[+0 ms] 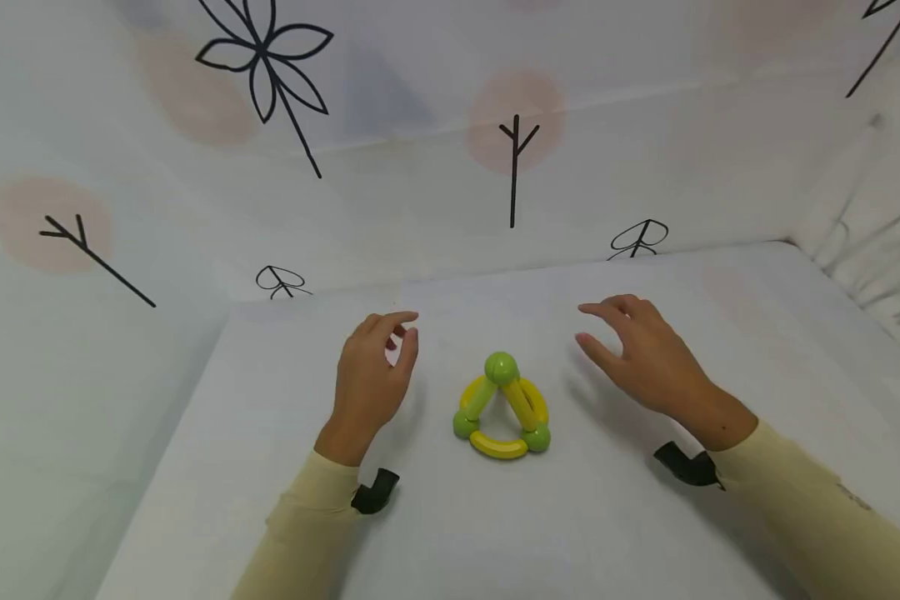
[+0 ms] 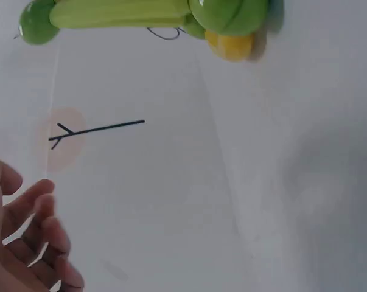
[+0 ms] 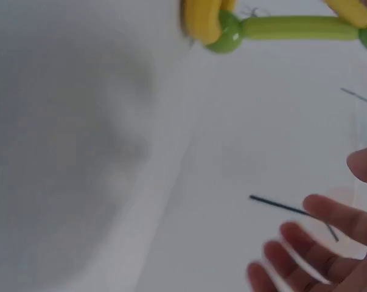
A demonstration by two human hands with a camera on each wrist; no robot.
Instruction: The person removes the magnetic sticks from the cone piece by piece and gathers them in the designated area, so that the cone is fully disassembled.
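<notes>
A small pyramid-shaped toy frame (image 1: 498, 448) of rods and balls stands on the white table, midway between the hands. One green ball (image 1: 501, 367) tops it, and two more green balls sit at its near corners. Straight green and yellow rods slope down from the top; curved yellow pieces run round the base. To its left hovers my left hand (image 1: 371, 379), fingers loosely bent and thumb apart, holding nothing. My right hand (image 1: 648, 358) is off to the right, thumb and fingers spread, also holding nothing. Both wrist views show a green rod (image 2: 122, 13) along the upper edge.
The white table (image 1: 435, 533) meets a pale cloth wall (image 1: 420, 208) at the back, printed with black line plants and faint pink spots. More cloth hangs at the left and right. A black band piece shows under each cream sleeve (image 1: 307, 517).
</notes>
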